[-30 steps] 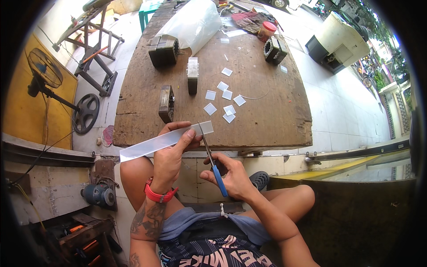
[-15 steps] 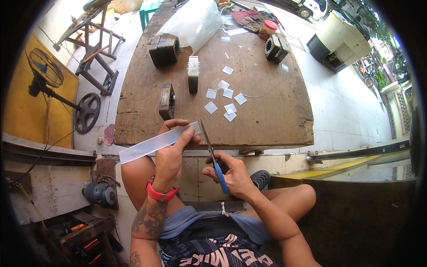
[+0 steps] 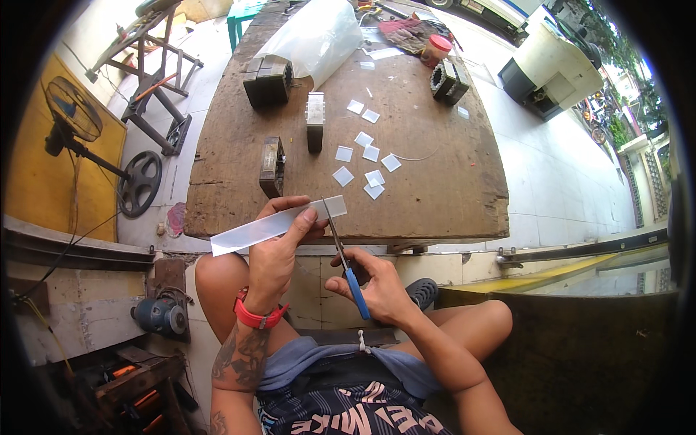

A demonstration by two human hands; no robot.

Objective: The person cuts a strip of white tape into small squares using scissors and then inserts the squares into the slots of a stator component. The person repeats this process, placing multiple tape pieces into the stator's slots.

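My left hand [image 3: 284, 239] pinches a long, milky translucent plastic strip [image 3: 243, 237] between thumb and fingers, just off the table's near edge. The strip's right end reaches past my thumb and between the blades of blue-handled scissors [image 3: 354, 292]. Those scissors are in my right hand [image 3: 384, 288], handles in the fingers and blades pointing up and away from me. On the wooden table [image 3: 435, 196] beyond lie several small cut squares [image 3: 343, 176] of similar plastic, two of them overlapping.
Dark slotted metal blocks [image 3: 272, 167] stand on the table's left, with another pair [image 3: 449, 81] at the right. Farther back are a clear plastic bag [image 3: 326, 36], a red-lidded jar [image 3: 436, 48] and a cloth [image 3: 403, 35]. A fan [image 3: 72, 109] stands at the left.
The strip has shifted to the right, and its end now extends past the scissor blades. One more square lies at the back of the scattered group, where a blurred piece showed nearer before.
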